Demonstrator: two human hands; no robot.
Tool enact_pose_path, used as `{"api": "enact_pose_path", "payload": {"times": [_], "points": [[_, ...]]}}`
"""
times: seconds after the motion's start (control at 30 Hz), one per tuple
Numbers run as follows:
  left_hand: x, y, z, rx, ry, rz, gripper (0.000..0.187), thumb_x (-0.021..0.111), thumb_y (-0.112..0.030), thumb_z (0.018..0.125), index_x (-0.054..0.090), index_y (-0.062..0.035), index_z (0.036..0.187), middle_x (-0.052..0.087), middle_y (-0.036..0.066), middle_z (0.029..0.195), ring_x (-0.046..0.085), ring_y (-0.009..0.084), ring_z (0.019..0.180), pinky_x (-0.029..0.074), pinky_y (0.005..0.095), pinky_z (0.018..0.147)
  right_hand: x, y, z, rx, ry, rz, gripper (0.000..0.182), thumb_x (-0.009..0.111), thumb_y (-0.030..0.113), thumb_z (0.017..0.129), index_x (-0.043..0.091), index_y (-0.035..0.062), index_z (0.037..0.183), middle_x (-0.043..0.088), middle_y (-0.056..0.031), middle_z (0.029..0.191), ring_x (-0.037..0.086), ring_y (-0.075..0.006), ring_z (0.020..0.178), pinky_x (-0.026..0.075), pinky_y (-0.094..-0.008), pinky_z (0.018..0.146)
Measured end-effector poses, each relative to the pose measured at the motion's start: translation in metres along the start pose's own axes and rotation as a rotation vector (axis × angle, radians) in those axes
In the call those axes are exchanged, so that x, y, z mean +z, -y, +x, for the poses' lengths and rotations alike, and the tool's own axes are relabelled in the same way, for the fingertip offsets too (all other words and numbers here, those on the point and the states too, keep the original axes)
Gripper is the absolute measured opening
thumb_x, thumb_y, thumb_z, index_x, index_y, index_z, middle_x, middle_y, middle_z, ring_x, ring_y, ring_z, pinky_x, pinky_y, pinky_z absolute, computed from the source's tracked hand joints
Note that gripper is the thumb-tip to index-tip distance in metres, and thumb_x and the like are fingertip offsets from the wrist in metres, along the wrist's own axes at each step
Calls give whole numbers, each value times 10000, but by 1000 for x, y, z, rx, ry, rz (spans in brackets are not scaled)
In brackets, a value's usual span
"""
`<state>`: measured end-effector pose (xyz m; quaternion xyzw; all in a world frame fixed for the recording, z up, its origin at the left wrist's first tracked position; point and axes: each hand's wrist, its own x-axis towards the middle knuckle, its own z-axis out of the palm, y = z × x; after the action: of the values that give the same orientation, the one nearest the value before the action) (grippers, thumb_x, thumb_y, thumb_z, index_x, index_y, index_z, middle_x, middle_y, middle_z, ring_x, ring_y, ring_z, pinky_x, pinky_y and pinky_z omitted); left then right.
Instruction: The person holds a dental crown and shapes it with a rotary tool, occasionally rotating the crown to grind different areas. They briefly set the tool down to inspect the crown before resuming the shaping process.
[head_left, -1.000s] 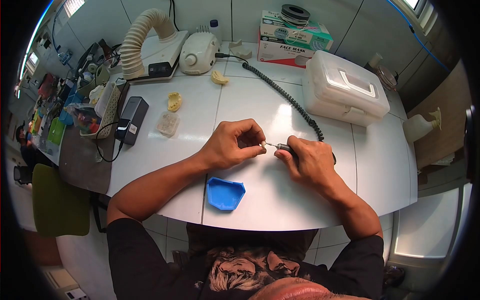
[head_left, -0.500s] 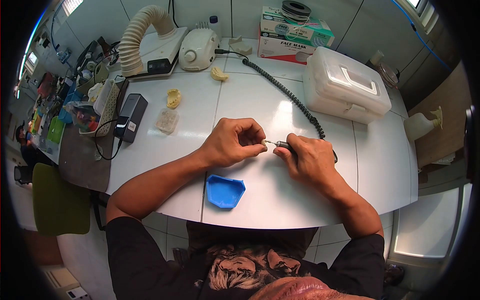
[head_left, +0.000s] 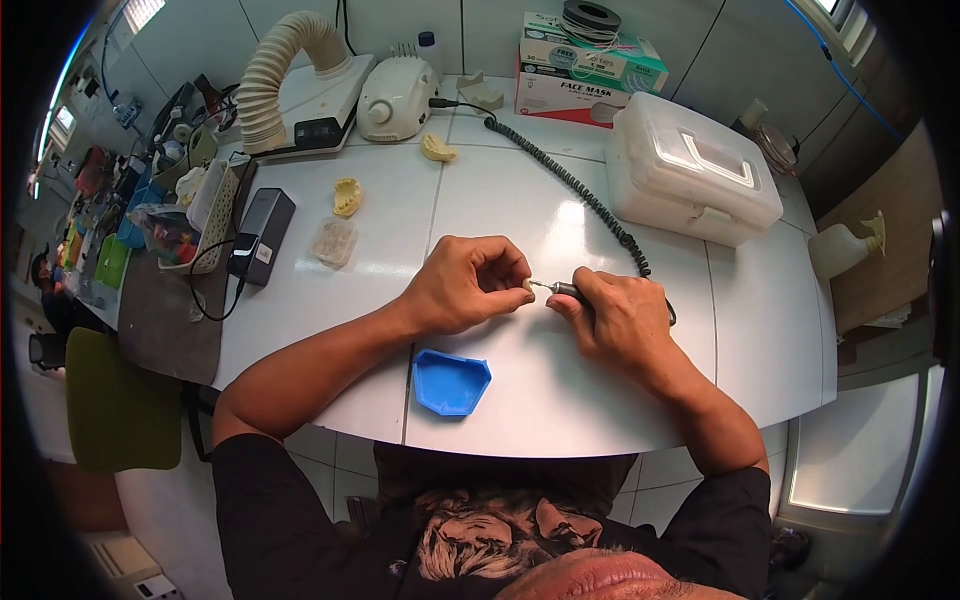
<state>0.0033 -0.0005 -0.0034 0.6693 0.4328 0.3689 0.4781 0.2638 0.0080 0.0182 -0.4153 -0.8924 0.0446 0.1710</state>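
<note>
Over the middle of the white table, my left hand (head_left: 463,285) pinches a small off-white piece (head_left: 528,285) between thumb and fingertips. It looks like a dental piece, mostly covered by the fingers. My right hand (head_left: 628,318) is wrapped round a dark rotary handpiece (head_left: 566,290), whose thin metal bur points left, its tip right at the piece. A black coiled cord (head_left: 570,180) runs from behind the right hand up to a white control unit (head_left: 395,98). Below my left hand lies a blue, angular, shallow mould (head_left: 452,383).
Two yellowish dental casts (head_left: 347,197) and a small clear box (head_left: 334,242) lie to the left. A white extractor with a ribbed hose (head_left: 262,95) stands behind them. A lidded plastic case (head_left: 692,170) and face mask boxes (head_left: 575,75) are at the back right. At far left, a person sits.
</note>
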Motion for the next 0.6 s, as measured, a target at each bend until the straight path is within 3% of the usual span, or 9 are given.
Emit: {"api": "enact_pose_path", "payload": {"times": [0.6], "points": [[1, 0, 1, 7, -11, -2, 193, 845, -39, 923, 725, 12, 1065, 781, 56, 947, 754, 102, 868, 621, 255, 801, 2, 0, 0, -11, -20, 2, 470, 692, 476, 1050, 638, 63, 832, 676, -138, 646, 668, -348, 540, 494, -450, 505]]}}
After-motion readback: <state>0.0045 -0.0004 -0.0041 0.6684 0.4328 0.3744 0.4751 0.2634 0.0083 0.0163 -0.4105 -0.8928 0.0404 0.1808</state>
